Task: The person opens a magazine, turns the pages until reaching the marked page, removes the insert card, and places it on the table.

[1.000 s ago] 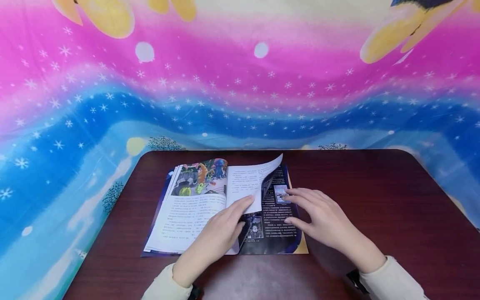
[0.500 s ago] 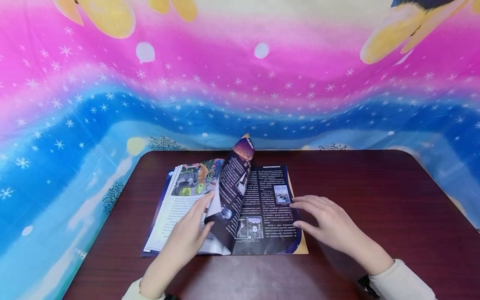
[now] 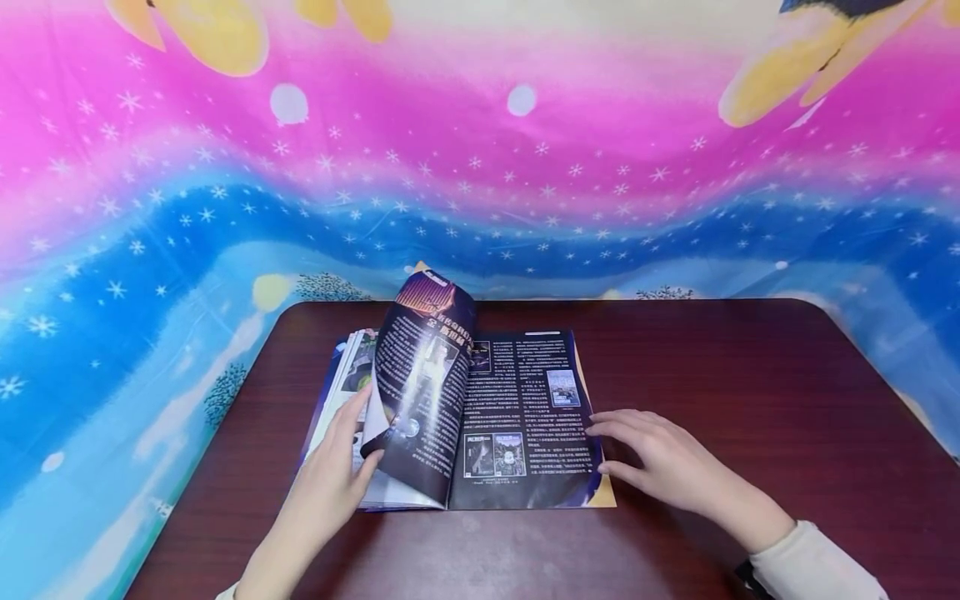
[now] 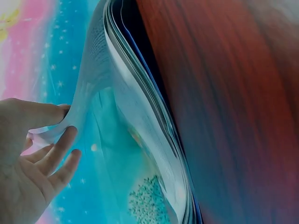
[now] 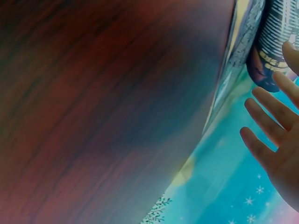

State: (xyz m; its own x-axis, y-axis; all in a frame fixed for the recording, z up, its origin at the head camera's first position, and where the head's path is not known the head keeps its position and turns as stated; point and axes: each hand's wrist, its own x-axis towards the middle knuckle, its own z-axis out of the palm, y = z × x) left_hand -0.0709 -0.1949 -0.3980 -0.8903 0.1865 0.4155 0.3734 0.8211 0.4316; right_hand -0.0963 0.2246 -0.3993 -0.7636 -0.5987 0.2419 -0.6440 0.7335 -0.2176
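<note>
An open magazine [image 3: 525, 492] lies on the table, its right side showing a dark page with white print and small pictures. One dark page [image 3: 423, 358] stands lifted and curved over the left half. My left hand [image 3: 330, 458] pinches that page's outer edge between thumb and fingers; the left wrist view shows the grip on the lifted page [image 4: 91, 70] too. At the magazine's right edge is my right hand [image 3: 660, 462], fingers spread and relaxed, fingertips at or just over the page border. In the right wrist view the right hand [image 5: 280, 126] holds nothing.
The dark reddish-brown wooden table [image 3: 750, 375] has rounded far corners. Behind and beside it hangs a colourful cloth [image 3: 480, 167] in pink and blue with snowflakes. The stacked left pages [image 4: 145, 88] lie under the lifted page.
My left hand has moved left, carrying the page from the right side over toward the left and uncovering the dark right page. My right hand has drifted slightly right and nearer to me.
</note>
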